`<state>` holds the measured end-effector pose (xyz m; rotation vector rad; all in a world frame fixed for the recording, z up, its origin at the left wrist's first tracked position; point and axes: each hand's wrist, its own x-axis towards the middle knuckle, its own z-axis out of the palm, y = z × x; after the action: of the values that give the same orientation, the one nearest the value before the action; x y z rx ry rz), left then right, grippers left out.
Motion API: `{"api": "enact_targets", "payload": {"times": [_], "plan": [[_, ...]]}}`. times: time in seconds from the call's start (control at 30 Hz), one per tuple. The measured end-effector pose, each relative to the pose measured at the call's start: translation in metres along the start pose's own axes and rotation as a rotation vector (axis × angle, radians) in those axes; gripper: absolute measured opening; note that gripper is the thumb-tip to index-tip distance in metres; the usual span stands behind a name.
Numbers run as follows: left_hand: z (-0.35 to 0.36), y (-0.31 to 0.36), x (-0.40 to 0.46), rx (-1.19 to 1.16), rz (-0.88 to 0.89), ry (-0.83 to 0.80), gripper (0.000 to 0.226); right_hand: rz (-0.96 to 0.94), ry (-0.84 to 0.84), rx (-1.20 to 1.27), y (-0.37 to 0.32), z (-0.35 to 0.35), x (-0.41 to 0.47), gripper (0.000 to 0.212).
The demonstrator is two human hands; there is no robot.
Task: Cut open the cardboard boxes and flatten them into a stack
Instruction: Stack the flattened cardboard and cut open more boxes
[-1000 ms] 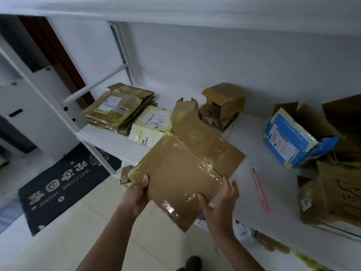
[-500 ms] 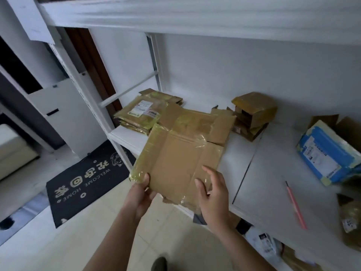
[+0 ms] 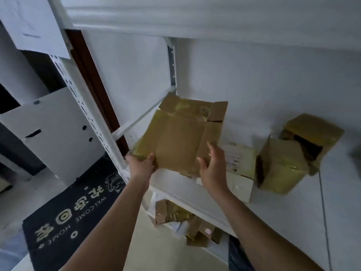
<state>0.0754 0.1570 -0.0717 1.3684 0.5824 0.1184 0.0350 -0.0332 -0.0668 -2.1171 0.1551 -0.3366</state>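
A flattened, tape-covered cardboard box (image 3: 179,137) is held out over the left end of the white shelf (image 3: 293,208), near the corner post. My left hand (image 3: 141,165) grips its near left corner, thumb on top. My right hand (image 3: 212,166) holds its near right edge, thumb on the top face and fingers behind. The earlier stack of flat boxes lies hidden under it. To the right, a folded pale box with a label (image 3: 241,169) and taped whole boxes (image 3: 281,165) (image 3: 312,133) stand on the shelf.
White shelf posts (image 3: 88,116) and a crossbar (image 3: 144,116) frame the left end. An upper shelf (image 3: 195,14) hangs overhead. Loose cardboard pieces (image 3: 175,214) lie on the lower shelf. A black welcome mat (image 3: 74,208) covers the floor at left.
Both hands have carried the flattened box up and left, over the stack at the shelf's left end. The view swung left, so the pink cutter and blue parcel are gone.
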Motion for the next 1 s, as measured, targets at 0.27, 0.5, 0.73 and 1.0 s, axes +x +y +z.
{"api": "enact_targets", "payload": {"times": [0.27, 0.5, 0.73, 1.0], "plan": [[0.008, -0.018, 0.108, 1.118, 0.302, -0.006, 0.056, 0.187, -0.16, -0.386, 0.017, 0.096, 0.073, 0.037], [-0.006, -0.03, 0.153, 1.544, 0.441, -0.521, 0.055, -0.037, -0.362, -0.829, 0.047, 0.115, 0.077, 0.06], [0.013, -0.015, 0.144, 1.66, 0.365, -0.464, 0.054, 0.042, -0.623, -0.682, 0.021, 0.082, 0.106, 0.054], [0.037, 0.011, 0.095, 1.529, 0.518, -0.294, 0.025, 0.064, 0.107, -0.917, 0.038, -0.048, 0.088, 0.059]]}}
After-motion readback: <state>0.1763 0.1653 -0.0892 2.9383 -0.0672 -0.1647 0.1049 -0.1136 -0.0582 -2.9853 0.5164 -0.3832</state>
